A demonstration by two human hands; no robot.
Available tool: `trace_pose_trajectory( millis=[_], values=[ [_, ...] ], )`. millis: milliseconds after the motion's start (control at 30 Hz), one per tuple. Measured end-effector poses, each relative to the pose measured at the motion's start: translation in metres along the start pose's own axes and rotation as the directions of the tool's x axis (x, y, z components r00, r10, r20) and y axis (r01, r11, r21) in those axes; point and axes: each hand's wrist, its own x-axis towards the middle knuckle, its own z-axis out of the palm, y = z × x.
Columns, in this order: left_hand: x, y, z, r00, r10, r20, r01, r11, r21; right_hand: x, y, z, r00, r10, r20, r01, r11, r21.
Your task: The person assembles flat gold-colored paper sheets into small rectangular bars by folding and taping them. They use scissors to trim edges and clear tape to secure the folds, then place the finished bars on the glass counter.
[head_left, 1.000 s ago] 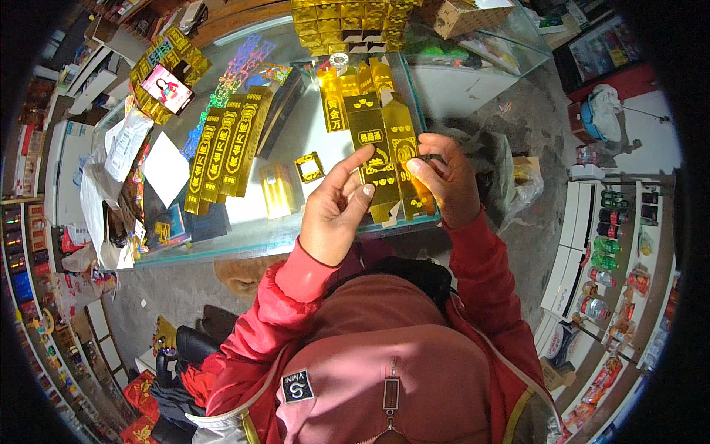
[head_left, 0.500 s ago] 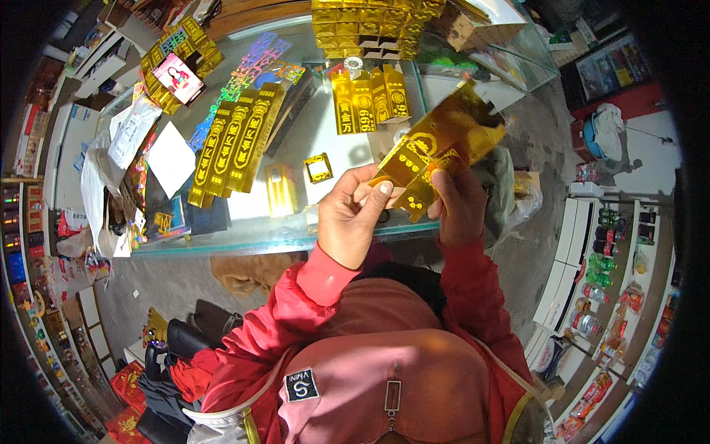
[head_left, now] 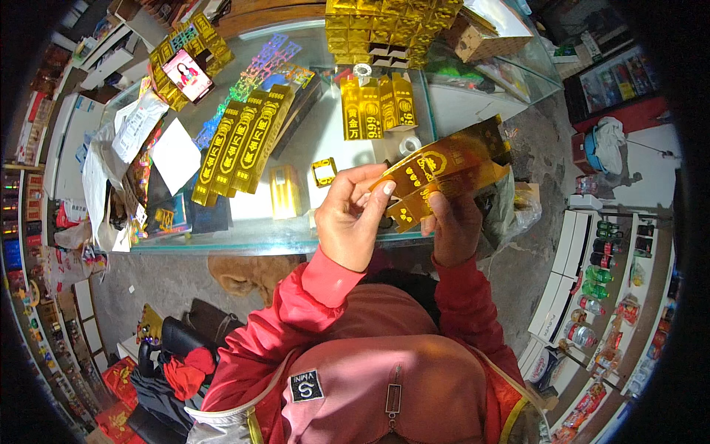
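Note:
A shiny gold cardboard box blank [head_left: 451,159], partly folded and printed, is held up in front of me over the near edge of the glass counter. My left hand [head_left: 351,214] pinches its left end between thumb and fingers. My right hand [head_left: 456,226] grips its lower edge, thumb on the near face and the other fingers mostly hidden behind. Beyond it stand several gold boxes [head_left: 373,107] side by side. A small gold square frame-like piece [head_left: 324,172] and a gold block-shaped piece [head_left: 284,191] lie left of my left hand.
Flat gold strips [head_left: 244,140] lie stacked on the left of the glass counter [head_left: 259,243], near a white sheet [head_left: 176,155] and a lit phone [head_left: 188,76]. Many gold boxes [head_left: 399,29] are piled at the back. Bottles [head_left: 597,274] line shelves at right.
The gold box blank has tilted to a flatter angle, its far right end lower, and its printed face shows more. Both hands keep their hold. The whole view has shifted slightly.

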Motion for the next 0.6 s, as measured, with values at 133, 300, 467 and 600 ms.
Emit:
trace_pose_trajectory(
  millis=[133, 300, 467, 600],
  values=[
    [-0.002, -0.002, -0.001, 0.999, 0.015, -0.042, -0.01, 0.994, 0.105, -0.001, 0.003, -0.003, 1.0, 0.022, 0.006, -0.022, 1.0, 0.022],
    [-0.001, -0.005, -0.002, 0.999, 0.052, -0.016, -0.05, 0.993, 0.111, -0.004, 0.003, -0.003, 1.0, 0.026, 0.008, -0.026, 0.998, 0.049],
    [-0.002, -0.005, -0.004, 1.0, 0.021, -0.018, -0.02, 0.999, 0.032, -0.005, 0.005, 0.002, 1.0, 0.002, -0.015, -0.001, 0.999, 0.053],
    [-0.001, -0.005, -0.005, 0.999, -0.034, -0.012, 0.033, 0.997, -0.069, -0.006, 0.0, 0.006, 0.997, -0.013, -0.074, 0.012, 1.0, -0.023]
  ],
)
